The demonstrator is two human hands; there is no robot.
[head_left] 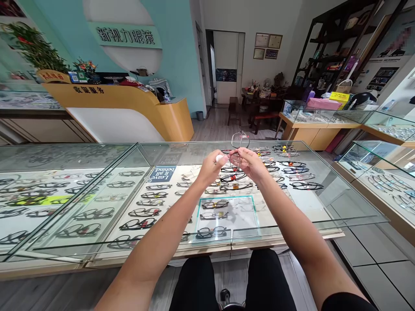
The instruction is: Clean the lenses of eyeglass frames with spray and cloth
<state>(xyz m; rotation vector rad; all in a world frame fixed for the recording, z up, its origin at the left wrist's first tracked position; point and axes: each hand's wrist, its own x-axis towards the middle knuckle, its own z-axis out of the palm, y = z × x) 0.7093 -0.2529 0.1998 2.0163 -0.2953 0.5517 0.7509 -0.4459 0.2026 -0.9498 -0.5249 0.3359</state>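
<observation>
Above the glass counter (279,221) I hold a pair of thin-framed eyeglasses (240,140) turned on end, one lens above the other. My right hand (253,165) pinches the frame near its middle, with the fingertips beside the lower lens. Just left of the glasses, my left hand (210,167) is closed around a small white thing (221,158); its kind is too small to make out. The fingertips of both hands are close together, and I cannot tell whether the left ones touch the frame.
Rows of eyeglasses (151,195) lie inside the counter under the glass, around a blue printed card (162,173). A yellow reception desk (175,116) stands ahead on the left. More display cases (324,123) line the right side, and a stool (234,110) stands farther back.
</observation>
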